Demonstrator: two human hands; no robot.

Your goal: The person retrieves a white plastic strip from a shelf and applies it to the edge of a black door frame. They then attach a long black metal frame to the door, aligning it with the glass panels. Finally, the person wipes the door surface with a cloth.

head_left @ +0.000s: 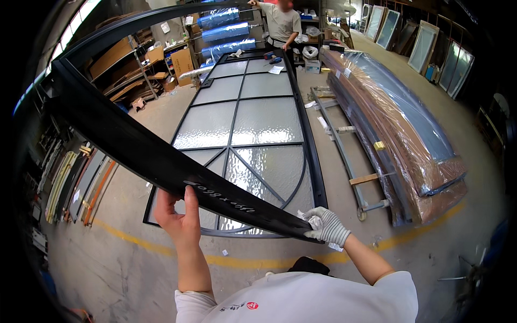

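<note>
A long black metal frame [134, 142] slants across the front, high on the left and low on the right, with pale handwriting on its face. My bare left hand [180, 212] grips its lower edge, thumb against the face. At its low right end, my right hand [329, 228], in a grey striped glove, is closed round a crumpled white rag [314, 219] and touches the frame. Below and beyond lies a black-framed door panel [264, 116] with textured glass and a curved grid. A co-worker [283, 24] stands at its far end, one raised hand at the frame's far side.
Plastic-wrapped panels [398, 129] lie on the right beside a wheeled metal rack [344, 153]. Coloured strips [81, 185] rest on the left floor. Blue film rolls [226, 33] and shelves [126, 70] stand at the back. A drill [273, 60] and paper lie on the door panel.
</note>
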